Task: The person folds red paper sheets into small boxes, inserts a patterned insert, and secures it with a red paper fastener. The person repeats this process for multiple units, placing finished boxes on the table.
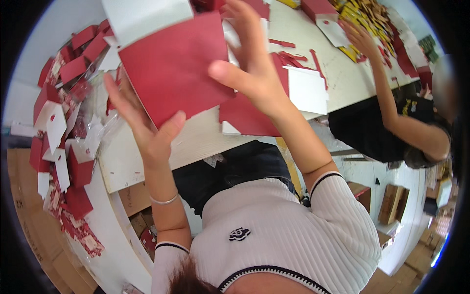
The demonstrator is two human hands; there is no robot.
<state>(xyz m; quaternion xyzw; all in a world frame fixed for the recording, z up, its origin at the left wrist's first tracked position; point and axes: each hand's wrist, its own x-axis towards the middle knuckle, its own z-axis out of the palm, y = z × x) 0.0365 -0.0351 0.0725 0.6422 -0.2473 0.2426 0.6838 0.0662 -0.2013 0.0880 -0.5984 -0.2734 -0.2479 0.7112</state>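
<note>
A red cardboard box (176, 68) with a raised white flap (147, 19) is tilted up above the table, between my two hands. My left hand (152, 132) grips its lower left edge, with the thumb on the near face and the fingers along the side. At the right edge, my right hand (257, 73) has its thumb over the red face and its fingers stretched up behind the edge. Below it on the table lie flat red cardboard pieces (249, 115) and a white sheet-like flap (307, 90).
Several red boxes with white flaps (56, 127) pile up at the left. Red strips (293, 59) lie on the white table (338, 78). At the far right, a co-worker's hand (360, 39) is near a red box (320, 12) and yellow packets (357, 14). Cardboard cartons (391, 203) stand on the floor.
</note>
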